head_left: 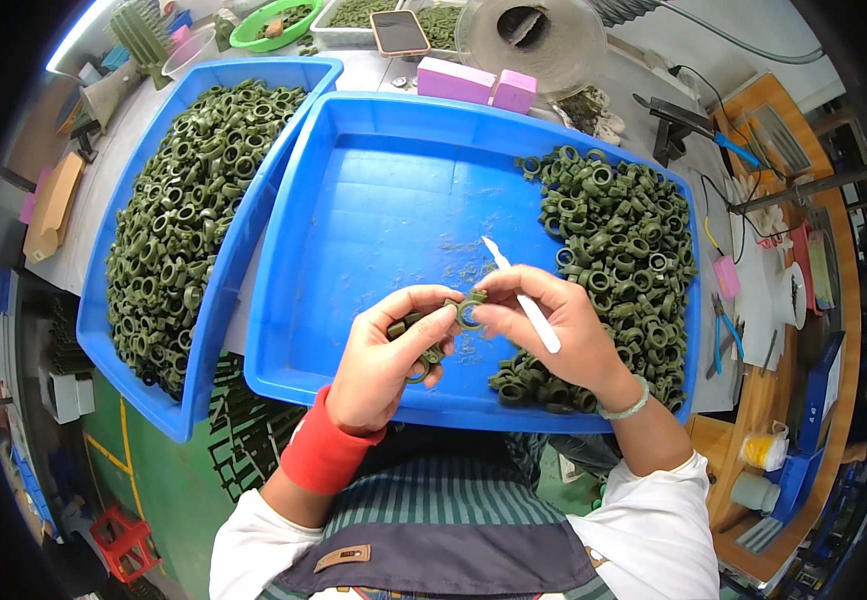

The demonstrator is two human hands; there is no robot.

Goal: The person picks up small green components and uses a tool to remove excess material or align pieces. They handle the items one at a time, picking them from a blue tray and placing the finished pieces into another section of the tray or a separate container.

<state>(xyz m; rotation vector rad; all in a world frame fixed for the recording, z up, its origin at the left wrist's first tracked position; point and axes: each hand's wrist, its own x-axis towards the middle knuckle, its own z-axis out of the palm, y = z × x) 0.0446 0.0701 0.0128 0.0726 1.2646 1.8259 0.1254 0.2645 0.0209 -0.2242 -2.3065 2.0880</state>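
Bright, sharp — fisheye-bent, dark-vignetted edges

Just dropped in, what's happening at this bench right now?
A person works over a large blue plastic tray. The left hand holds a few olive-green plastic ring parts, pinching one ring together with the right hand, which also holds a slim white scraping tool. A pile of green rings fills the tray's right side; a second blue tray is heaped full.

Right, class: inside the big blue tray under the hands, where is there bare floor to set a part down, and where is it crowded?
The large blue plastic tray is bare across its left and middle floor, bordered by its left wall and the heap of olive-green ring parts. The right side is crowded by that heap. The left hand and right hand occupy the near middle.
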